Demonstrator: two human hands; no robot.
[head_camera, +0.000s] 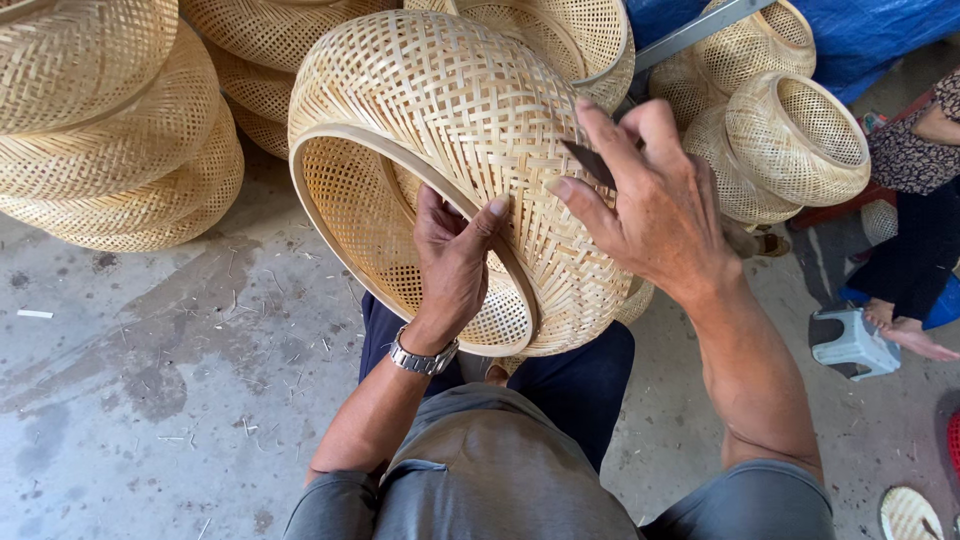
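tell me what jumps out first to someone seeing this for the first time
A big woven bamboo basket fills the centre, tipped on its side over the person's lap. The left hand grips its bent rim, while the right hand presses a small dark blade against the weave. Stacks of similar baskets crowd the upper left above the concrete floor, and a grey plastic stool stands at right.

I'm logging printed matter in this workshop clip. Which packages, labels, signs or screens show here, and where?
None are in view: no package, label, sign or screen. The left hand grips the rim of a woven bamboo basket on the lap; the right hand holds a small dark blade against its weave.
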